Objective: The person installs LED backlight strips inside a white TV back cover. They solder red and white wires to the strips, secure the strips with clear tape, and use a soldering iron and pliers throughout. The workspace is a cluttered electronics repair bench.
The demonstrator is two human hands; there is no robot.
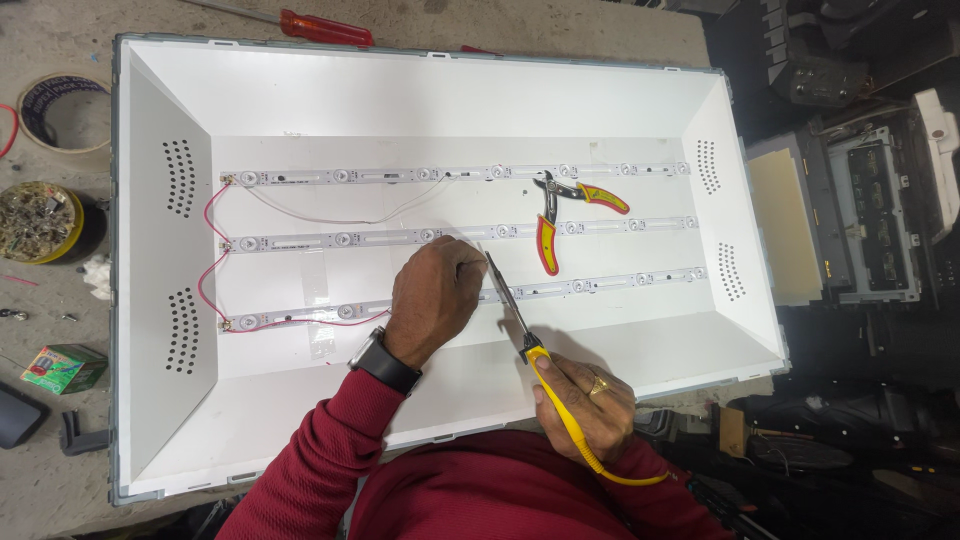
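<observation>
Left hand [436,295] fingers curled, pressing the LED strip [450,234] mid-panel. Right hand [588,398] at 5 o'clock, fingers pinching yellow-handled scissors [512,305], blades at the strip. Red-yellow pliers [560,215] at 2 o'clock.

A red-handled screwdriver [325,28] is lying beyond the panel's far edge. A tape roll [62,111] and a round tin of small parts [40,221] are sitting at my left, with a small green box [64,368] lying nearer me.

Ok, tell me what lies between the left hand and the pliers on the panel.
In the head view, between the left hand and the pliers lie the scissor blades and the middle light strip.
</observation>
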